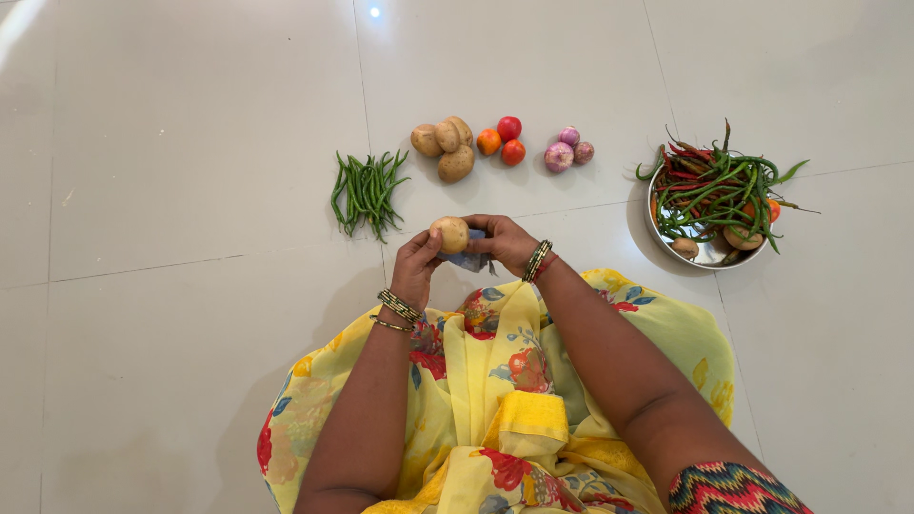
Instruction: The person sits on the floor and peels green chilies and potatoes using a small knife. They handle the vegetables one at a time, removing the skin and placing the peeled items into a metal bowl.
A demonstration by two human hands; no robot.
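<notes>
While a smooth, rounded tan potato (pixel 450 234) is being held above the glossy pale tiled floor (pixel 190 143), it is being gripped between the curled fingers of the left hand (pixel 415 264) and steadied by the right hand (pixel 505 242), which is also closed on a small bluish-grey object (pixel 468 261) that is mostly hidden under the fingers and cannot be identified. Thin metal bangles (pixel 398 308) are being worn on both wrists, and a soft yellow floral cloth (pixel 505 400) is being draped over the lap. On the floor beyond, a bundle of slender green beans (pixel 367 191), a pile of lumpy brown potatoes (pixel 444 146), three shiny red-orange tomatoes (pixel 503 141) and papery purple onions (pixel 567 150) are being kept apart, with a round steel bowl (pixel 709 255) of long chillies to the right, its contents partly covered.
</notes>
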